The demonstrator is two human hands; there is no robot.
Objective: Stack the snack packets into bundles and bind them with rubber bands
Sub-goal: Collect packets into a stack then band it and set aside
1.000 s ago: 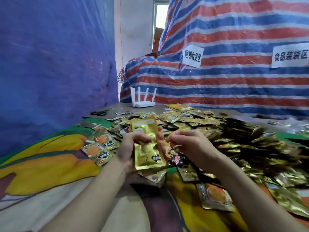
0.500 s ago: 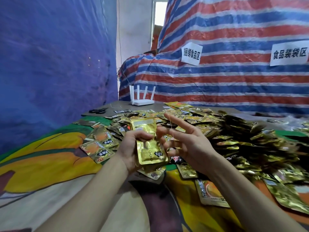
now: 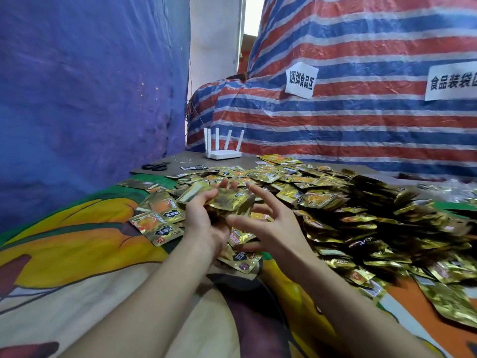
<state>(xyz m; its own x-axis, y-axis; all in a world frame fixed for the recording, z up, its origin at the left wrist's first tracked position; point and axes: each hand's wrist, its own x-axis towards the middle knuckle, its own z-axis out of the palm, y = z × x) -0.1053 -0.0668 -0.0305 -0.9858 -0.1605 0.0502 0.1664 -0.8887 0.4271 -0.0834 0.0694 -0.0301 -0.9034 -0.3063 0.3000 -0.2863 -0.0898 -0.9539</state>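
- Snack packets (image 3: 157, 226) in gold foil lie loose on the cloth-covered table (image 3: 64, 241), left of the hands, with black scissors (image 3: 154, 166) far behind them.
- Left hand (image 3: 204, 223) holds a stacked bundle (image 3: 232, 202) above the table, fingers curled round it.
- Right hand (image 3: 271, 223) is just right of the bundle, fingers spread and gripping nothing.
- Heap (image 3: 361, 215) of more packets covers the table's right side.

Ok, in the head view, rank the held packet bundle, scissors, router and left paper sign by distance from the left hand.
1. packet bundle, gripped in the left hand.
2. scissors, back left on the table.
3. router, table's far edge.
4. sign, on the tarp behind.
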